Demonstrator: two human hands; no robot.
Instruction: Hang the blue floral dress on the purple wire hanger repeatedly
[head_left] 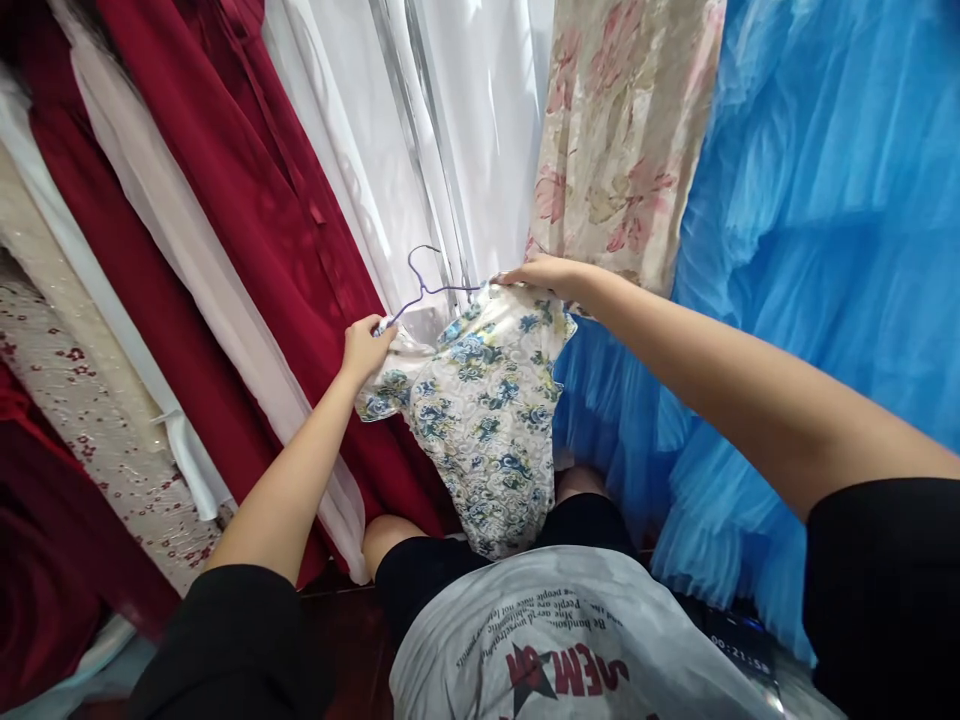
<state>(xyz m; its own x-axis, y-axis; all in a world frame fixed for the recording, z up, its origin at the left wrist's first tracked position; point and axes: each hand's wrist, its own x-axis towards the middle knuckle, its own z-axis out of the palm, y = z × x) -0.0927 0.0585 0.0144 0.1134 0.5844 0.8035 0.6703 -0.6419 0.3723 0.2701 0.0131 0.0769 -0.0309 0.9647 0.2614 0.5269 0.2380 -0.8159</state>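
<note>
In the middle of the head view, a white short-sleeved garment (487, 430) with blue and green flowers hangs on a thin purple wire hanger (421, 290). My left hand (367, 348) is closed on the garment's left shoulder near the hanger's end. At the other shoulder, my right hand (538, 274) pinches the fabric beside the hanger's arm. The hanger's hook points up and away from me, and it touches no rail in view. The garment's lower end hangs down toward my legs.
Dark red dresses (247, 200) and pale gowns hang at the left. Behind the hanger is white cloth (480, 130). A pink-flowered beige fabric (622, 140) and a blue tulle gown (832, 230) fill the right. A device with a lit timer (739, 655) lies low at the right.
</note>
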